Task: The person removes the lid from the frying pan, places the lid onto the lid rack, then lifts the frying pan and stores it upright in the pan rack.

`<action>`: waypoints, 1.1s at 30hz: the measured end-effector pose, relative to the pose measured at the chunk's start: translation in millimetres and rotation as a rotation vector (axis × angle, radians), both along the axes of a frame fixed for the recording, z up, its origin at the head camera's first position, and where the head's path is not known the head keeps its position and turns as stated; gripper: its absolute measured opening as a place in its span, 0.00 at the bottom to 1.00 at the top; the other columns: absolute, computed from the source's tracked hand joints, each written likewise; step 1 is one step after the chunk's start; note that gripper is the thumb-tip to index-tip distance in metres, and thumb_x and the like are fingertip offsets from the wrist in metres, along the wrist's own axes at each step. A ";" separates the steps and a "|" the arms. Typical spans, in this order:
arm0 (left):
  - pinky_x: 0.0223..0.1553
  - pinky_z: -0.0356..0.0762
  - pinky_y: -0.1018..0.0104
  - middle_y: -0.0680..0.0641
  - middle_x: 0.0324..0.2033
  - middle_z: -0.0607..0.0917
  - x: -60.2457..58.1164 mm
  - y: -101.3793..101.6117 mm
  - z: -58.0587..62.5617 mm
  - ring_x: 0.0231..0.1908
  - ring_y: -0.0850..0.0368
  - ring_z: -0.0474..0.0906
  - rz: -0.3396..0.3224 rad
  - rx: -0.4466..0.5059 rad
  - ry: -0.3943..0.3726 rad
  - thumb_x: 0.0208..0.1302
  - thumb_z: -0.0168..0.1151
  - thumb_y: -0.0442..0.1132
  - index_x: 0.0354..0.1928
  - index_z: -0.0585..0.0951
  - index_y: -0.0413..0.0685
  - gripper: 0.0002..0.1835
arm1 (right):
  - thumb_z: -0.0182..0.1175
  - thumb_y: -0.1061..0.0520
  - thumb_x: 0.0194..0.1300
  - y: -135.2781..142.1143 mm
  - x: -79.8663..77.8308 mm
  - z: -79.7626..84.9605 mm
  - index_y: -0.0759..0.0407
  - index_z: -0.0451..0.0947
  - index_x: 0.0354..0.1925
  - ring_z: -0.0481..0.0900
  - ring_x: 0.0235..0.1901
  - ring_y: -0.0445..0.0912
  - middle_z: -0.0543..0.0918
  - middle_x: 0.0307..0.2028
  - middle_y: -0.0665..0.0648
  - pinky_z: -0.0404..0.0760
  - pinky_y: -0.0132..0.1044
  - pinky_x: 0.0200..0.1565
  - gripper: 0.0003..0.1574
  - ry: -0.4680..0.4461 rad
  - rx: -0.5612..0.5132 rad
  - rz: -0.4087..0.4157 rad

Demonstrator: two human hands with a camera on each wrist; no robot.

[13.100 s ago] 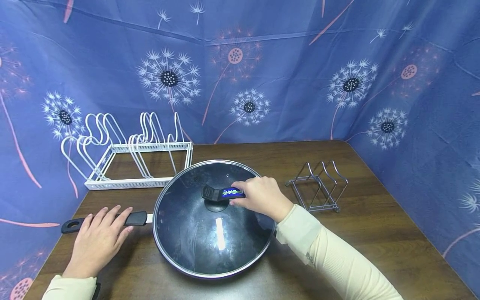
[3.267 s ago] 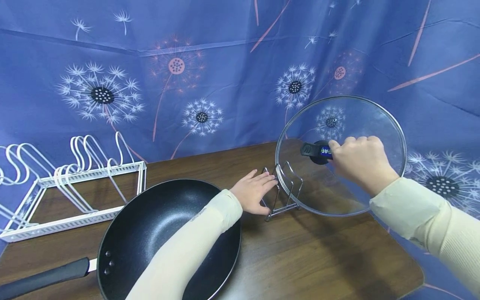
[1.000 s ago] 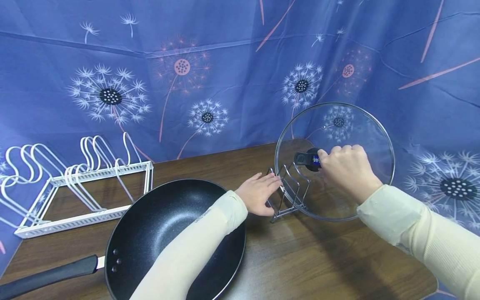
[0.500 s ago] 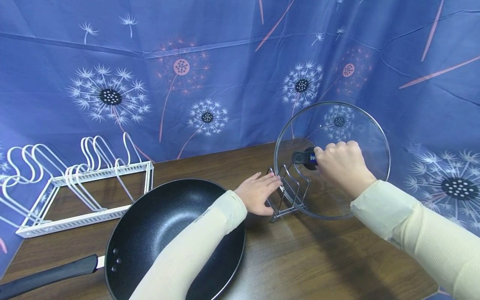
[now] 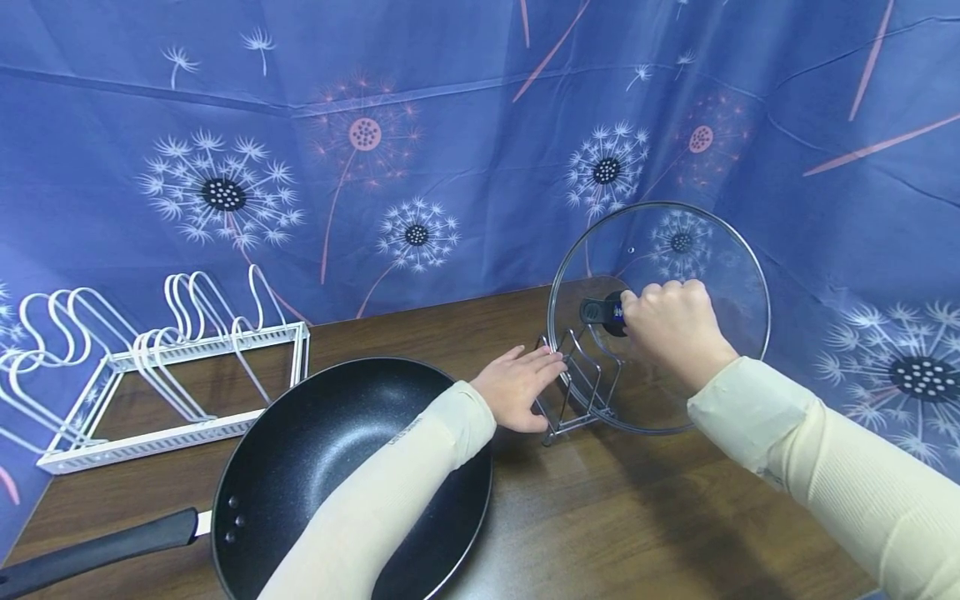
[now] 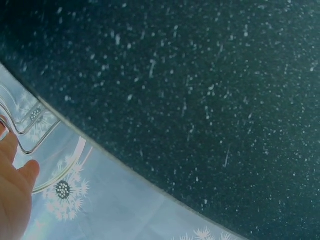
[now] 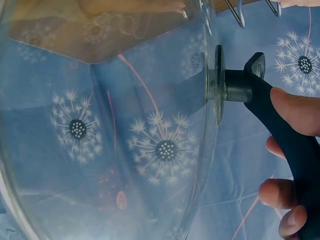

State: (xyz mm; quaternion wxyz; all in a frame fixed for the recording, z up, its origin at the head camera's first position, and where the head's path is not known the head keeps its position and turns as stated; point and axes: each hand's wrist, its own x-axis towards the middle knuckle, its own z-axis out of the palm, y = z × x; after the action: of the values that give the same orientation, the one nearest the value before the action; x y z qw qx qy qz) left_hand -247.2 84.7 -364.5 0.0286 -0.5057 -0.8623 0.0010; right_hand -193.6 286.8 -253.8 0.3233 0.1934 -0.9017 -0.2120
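Observation:
My right hand grips the black handle of a large glass lid with a metal rim. The lid stands on edge, its lower left part in among the wires of a small metal lid rack. My left hand lies with its fingers extended against the left side of that rack. Beneath the left forearm is a black frying pan, uncovered, its long handle pointing left. In the left wrist view the pan fills most of the picture, with part of the hand at the edge.
A white wire pan rack stands at the left behind the pan. Blue dandelion-print cloth hangs behind and at the right of the brown wooden table. Bare tabletop shows in front of the small rack.
Earlier the lid covered the pan and my left hand lay on the pan handle. The lid now stands at the small rack, shifting slightly left over the last second; the left hand stays still.

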 end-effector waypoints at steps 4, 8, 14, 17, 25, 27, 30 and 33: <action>0.70 0.49 0.54 0.48 0.72 0.58 -0.5 -3.1 0.1 0.72 0.55 0.49 0.008 0.002 0.007 0.52 0.61 0.57 0.71 0.60 0.47 0.45 | 0.66 0.63 0.42 -2.5 -1.9 0.3 0.68 0.73 0.20 0.72 0.13 0.58 0.72 0.12 0.64 0.68 0.48 0.13 0.11 0.033 0.005 0.030; 0.70 0.48 0.54 0.48 0.72 0.59 -1.1 -5.5 3.1 0.72 0.55 0.49 0.018 0.000 0.011 0.54 0.60 0.56 0.71 0.61 0.48 0.44 | 0.67 0.62 0.43 -5.3 -1.0 3.9 0.70 0.76 0.25 0.73 0.13 0.58 0.73 0.14 0.64 0.69 0.48 0.14 0.12 0.012 0.013 0.022; 0.70 0.47 0.52 0.49 0.72 0.58 -0.7 -8.9 4.6 0.72 0.55 0.49 0.036 -0.026 0.000 0.55 0.60 0.56 0.71 0.60 0.48 0.43 | 0.71 0.55 0.43 -6.9 2.2 7.4 0.68 0.74 0.26 0.72 0.14 0.59 0.74 0.15 0.64 0.68 0.49 0.14 0.20 -0.014 -0.016 0.062; 0.70 0.46 0.53 0.49 0.72 0.58 0.5 -9.7 5.8 0.72 0.56 0.49 0.047 -0.043 0.005 0.56 0.61 0.56 0.72 0.60 0.49 0.43 | 0.70 0.56 0.43 -5.2 3.1 6.4 0.68 0.73 0.26 0.70 0.13 0.59 0.72 0.15 0.64 0.65 0.47 0.11 0.19 0.062 -0.050 0.149; 0.68 0.53 0.56 0.53 0.63 0.73 21.0 -7.5 27.7 0.69 0.55 0.58 -0.058 -0.106 0.237 0.62 0.57 0.53 0.64 0.73 0.55 0.28 | 0.46 0.55 0.56 -6.7 7.6 3.6 0.69 0.76 0.29 0.70 0.14 0.63 0.73 0.16 0.67 0.68 0.52 0.16 0.18 0.240 -0.099 0.325; 0.67 0.56 0.56 0.55 0.58 0.78 29.8 -9.9 36.1 0.67 0.55 0.62 -0.112 -0.080 0.301 0.62 0.56 0.51 0.57 0.79 0.58 0.21 | 0.44 0.54 0.58 -9.1 10.4 1.7 0.69 0.78 0.31 0.72 0.16 0.64 0.74 0.18 0.68 0.70 0.55 0.19 0.21 0.274 -0.112 0.327; 0.66 0.59 0.56 0.58 0.51 0.82 41.0 -19.0 44.7 0.65 0.55 0.65 -0.168 -0.030 0.349 0.61 0.57 0.49 0.49 0.83 0.60 0.15 | 0.43 0.54 0.59 -13.6 15.8 -4.3 0.69 0.80 0.35 0.76 0.24 0.67 0.77 0.24 0.72 0.74 0.61 0.27 0.23 0.299 -0.138 0.345; 0.64 0.61 0.55 0.58 0.46 0.84 47.5 -34.9 49.9 0.62 0.54 0.68 -0.188 0.007 0.370 0.60 0.58 0.49 0.44 0.84 0.59 0.12 | 0.41 0.54 0.61 -20.4 23.7 -15.1 0.68 0.81 0.38 0.77 0.35 0.69 0.79 0.33 0.74 0.74 0.66 0.37 0.25 0.276 -0.156 0.363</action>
State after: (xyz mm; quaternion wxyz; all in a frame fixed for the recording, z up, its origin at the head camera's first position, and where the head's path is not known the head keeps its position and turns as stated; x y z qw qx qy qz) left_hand -199.7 49.8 -314.7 0.1882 -0.5751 -0.7913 0.0881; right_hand -169.9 266.4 -268.9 0.4904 0.2957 -0.8131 -0.1045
